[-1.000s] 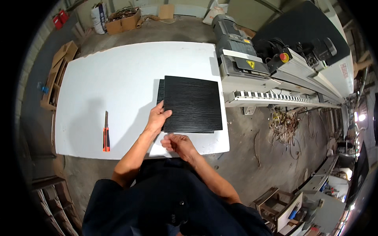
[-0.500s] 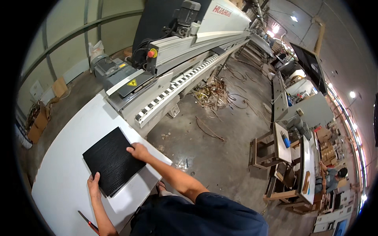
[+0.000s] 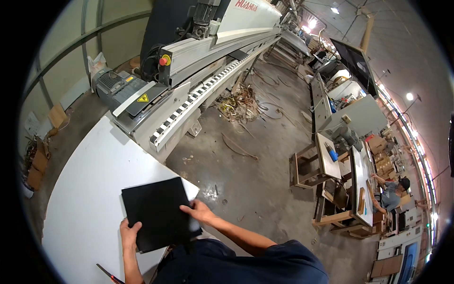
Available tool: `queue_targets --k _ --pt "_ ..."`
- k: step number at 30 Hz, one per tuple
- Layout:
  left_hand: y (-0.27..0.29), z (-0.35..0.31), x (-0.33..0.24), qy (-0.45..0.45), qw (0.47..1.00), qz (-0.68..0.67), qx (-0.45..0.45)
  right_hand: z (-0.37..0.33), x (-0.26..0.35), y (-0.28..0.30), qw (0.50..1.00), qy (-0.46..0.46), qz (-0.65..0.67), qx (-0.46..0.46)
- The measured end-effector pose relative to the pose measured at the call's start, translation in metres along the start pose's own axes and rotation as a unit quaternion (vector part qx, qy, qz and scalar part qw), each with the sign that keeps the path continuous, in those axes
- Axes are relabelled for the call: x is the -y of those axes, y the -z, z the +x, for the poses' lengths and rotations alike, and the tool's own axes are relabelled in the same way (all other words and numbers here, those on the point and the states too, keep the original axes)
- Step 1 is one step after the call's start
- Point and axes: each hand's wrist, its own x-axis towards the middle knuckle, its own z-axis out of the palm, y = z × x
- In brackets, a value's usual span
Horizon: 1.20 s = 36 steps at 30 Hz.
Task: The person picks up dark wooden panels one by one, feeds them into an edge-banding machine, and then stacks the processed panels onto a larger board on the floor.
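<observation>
A square black panel (image 3: pixel 158 210) is held between my two hands at the near right part of the white table (image 3: pixel 85 189). Dark edges showing at its lower right suggest more than one sheet, but I cannot tell how many. My left hand (image 3: pixel 130 234) grips the left edge, thumb on top and fingers beneath. On the opposite edge my right hand (image 3: pixel 201 212) has its thumb over the surface, the other fingers partly hidden. Beside my left forearm lies a slim tool (image 3: pixel 108 273) with a dark blade and a red handle.
Beyond the table stands a long machine (image 3: pixel 208 80) with a roller track and a red stop button (image 3: pixel 164 60). A heap of cut strips (image 3: pixel 240 104) lies on the floor. To the right are wooden benches (image 3: pixel 331 158), and a person (image 3: pixel 392 196) works at one.
The black panel has turned and come nearer my body, to the right. Its visible face went from grained to plain-looking. Both hands moved with it, and the view shifted slightly.
</observation>
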Motion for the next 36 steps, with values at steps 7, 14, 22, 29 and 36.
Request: queue_targets --k 7,14,22,29,36 --pt "-0.036 -0.001 0.008 -0.023 0.994 0.034 0.104 -0.044 -0.032 -0.002 0.936 -0.173 0.298 -0.071" --pt "-0.043 0.03 -0.018 0.098 0.977 -0.071 0.178 -0.054 -0.032 -0.004 0.903 -0.167 0.391 -0.062" --pt "-0.012 -0.022 -0.094 -0.214 0.967 -0.05 0.129 -0.036 0.053 0.028 0.94 0.199 0.274 -0.05" --pt "0.06 -0.009 -0.044 -0.189 0.968 0.159 -0.053 0.027 0.08 0.012 0.915 0.325 0.224 0.089" --pt "0.045 -0.008 -0.056 -0.243 0.948 0.203 -0.042 0.021 0.087 0.014 0.962 0.155 0.204 0.094"
